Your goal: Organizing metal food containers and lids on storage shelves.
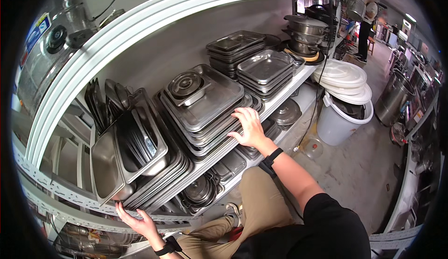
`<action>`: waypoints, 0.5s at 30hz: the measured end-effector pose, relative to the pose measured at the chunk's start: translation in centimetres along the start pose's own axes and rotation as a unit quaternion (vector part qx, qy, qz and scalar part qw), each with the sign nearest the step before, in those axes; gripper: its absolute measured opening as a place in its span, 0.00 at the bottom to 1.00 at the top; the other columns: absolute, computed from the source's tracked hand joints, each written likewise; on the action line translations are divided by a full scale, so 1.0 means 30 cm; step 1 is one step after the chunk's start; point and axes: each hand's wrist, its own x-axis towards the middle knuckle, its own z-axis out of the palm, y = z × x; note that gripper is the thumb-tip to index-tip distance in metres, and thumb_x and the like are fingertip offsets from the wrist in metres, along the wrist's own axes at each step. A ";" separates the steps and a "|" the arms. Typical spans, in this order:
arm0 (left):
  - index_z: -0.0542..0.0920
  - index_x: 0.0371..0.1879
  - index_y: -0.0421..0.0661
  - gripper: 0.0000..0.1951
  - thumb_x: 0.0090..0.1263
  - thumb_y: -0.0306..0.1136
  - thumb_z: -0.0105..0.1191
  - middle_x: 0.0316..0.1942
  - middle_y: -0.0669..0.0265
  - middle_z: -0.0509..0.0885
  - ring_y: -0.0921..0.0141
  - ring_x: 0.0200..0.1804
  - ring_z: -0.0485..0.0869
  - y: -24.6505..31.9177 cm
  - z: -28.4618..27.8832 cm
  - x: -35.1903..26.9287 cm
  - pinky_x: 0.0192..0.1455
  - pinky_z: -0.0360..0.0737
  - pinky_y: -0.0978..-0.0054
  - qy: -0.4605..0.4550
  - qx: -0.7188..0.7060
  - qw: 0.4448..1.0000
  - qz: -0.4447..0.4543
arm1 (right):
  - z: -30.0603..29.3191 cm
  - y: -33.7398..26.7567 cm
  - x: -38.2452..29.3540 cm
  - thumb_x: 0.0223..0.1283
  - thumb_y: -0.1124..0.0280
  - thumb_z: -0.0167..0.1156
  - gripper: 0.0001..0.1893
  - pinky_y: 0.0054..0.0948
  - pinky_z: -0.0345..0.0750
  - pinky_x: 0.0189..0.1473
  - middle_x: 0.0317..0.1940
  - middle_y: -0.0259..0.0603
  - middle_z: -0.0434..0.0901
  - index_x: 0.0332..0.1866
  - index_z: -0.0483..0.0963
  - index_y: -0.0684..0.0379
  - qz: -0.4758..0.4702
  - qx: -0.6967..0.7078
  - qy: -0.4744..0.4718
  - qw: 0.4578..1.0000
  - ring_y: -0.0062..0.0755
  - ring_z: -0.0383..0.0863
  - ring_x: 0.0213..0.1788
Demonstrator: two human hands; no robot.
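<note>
My right hand (249, 127) is at the right edge of a stack of stainless steel trays (210, 94), thumb and fingers spread. I cannot tell whether the fingertips press on the rims. On top of that stack sits a small steel pan with a round lid (184, 84). My left hand (138, 222) is lower left by the upright shelf post, fingers apart. It is just below a deep steel pan (108, 168), and whether it touches the pan's corner is unclear. Beside that pan stands another deep pan (161, 154) with thin dark sheets in it, above a pile of flat trays (168, 182).
Further right on the shelf are more tray stacks (266, 68) and stacked pots (306, 31). The lower shelf holds lidded pans (199, 190). A white bucket (336, 126) with lids (344, 80) stands on the floor. A dark cable (316, 106) hangs there. A person (365, 31) stands far off.
</note>
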 end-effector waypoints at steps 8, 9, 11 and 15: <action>0.69 0.77 0.39 0.34 0.67 0.22 0.54 0.79 0.46 0.69 0.46 0.81 0.66 0.029 -0.016 0.006 0.84 0.60 0.49 0.004 -0.009 1.000 -0.024 | -0.003 -0.025 -0.002 0.48 0.50 0.81 0.38 0.52 0.67 0.75 0.66 0.48 0.77 0.63 0.77 0.58 0.009 -0.014 -0.013 1.000 0.55 0.73 0.70; 0.69 0.77 0.38 0.34 0.67 0.21 0.54 0.79 0.46 0.69 0.46 0.81 0.66 0.029 -0.020 0.010 0.83 0.61 0.49 0.006 -0.017 1.000 -0.012 | -0.003 -0.029 -0.001 0.48 0.50 0.81 0.38 0.52 0.68 0.75 0.66 0.48 0.77 0.63 0.77 0.59 0.010 -0.015 -0.014 1.000 0.55 0.73 0.70; 0.68 0.78 0.39 0.36 0.65 0.20 0.53 0.79 0.45 0.69 0.46 0.82 0.66 0.035 -0.026 0.011 0.84 0.59 0.49 0.007 -0.029 0.999 -0.013 | -0.007 -0.036 0.000 0.46 0.52 0.81 0.38 0.53 0.68 0.75 0.66 0.50 0.77 0.63 0.77 0.59 0.011 -0.012 -0.014 1.000 0.57 0.73 0.70; 0.68 0.78 0.40 0.37 0.64 0.19 0.55 0.78 0.46 0.69 0.45 0.79 0.67 0.036 -0.038 0.016 0.83 0.62 0.49 0.000 -0.046 0.999 -0.027 | -0.033 -0.065 0.030 0.46 0.55 0.81 0.36 0.53 0.70 0.72 0.64 0.53 0.77 0.60 0.78 0.60 -0.001 -0.008 -0.017 1.000 0.59 0.74 0.67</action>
